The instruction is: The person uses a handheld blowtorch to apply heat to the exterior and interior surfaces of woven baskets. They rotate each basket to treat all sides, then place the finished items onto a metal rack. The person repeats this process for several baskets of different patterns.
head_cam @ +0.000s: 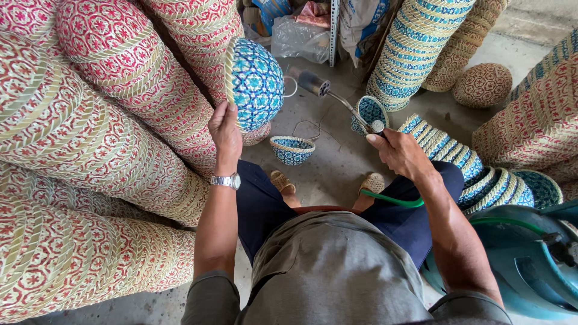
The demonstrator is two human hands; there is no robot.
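My left hand [225,129] grips the rim of a blue-and-white woven bowl-shaped basket [256,83], held up on its side. My right hand [398,151] holds a gas torch [328,93] by its handle; the dark nozzle points up and left toward the basket, a short gap away. A green hose [391,200] runs from the torch under my right forearm. A wristwatch sits on my left wrist. I am seated, with sandalled feet on the concrete floor.
Long stacks of red-patterned baskets [90,138] fill the left. Blue basket stacks [415,48] stand at the back and lie at right [481,174]. A single blue basket [292,149] rests on the floor. A teal gas cylinder [518,265] sits at lower right.
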